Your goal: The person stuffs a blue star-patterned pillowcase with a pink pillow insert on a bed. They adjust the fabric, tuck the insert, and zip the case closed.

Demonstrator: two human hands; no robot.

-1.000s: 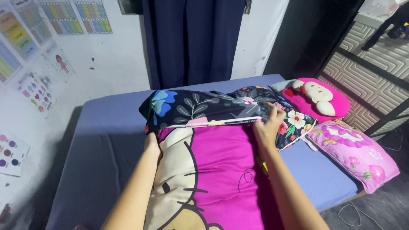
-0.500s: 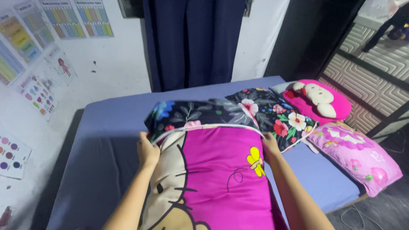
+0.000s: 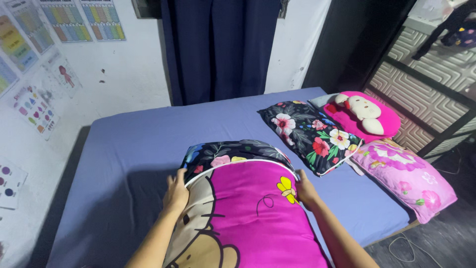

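The left hand (image 3: 176, 192) grips the left side of the black floral pillowcase (image 3: 229, 151) at its white-piped opening, fingers curled together over the edge. The right hand (image 3: 304, 188) grips the right side of the same opening, fingers closed on the fabric. The pillowcase covers only the far end of the magenta cartoon-print pillow (image 3: 248, 218), which lies lengthwise on the near part of the blue bed sheet (image 3: 144, 136) between both forearms. A second black floral pillow (image 3: 310, 135) lies to the right, well apart from the hands, beside a pink plush cushion (image 3: 364, 111) and a pink floral pillow (image 3: 404, 176). A dark blue curtain (image 3: 218, 47) hangs behind the bed.
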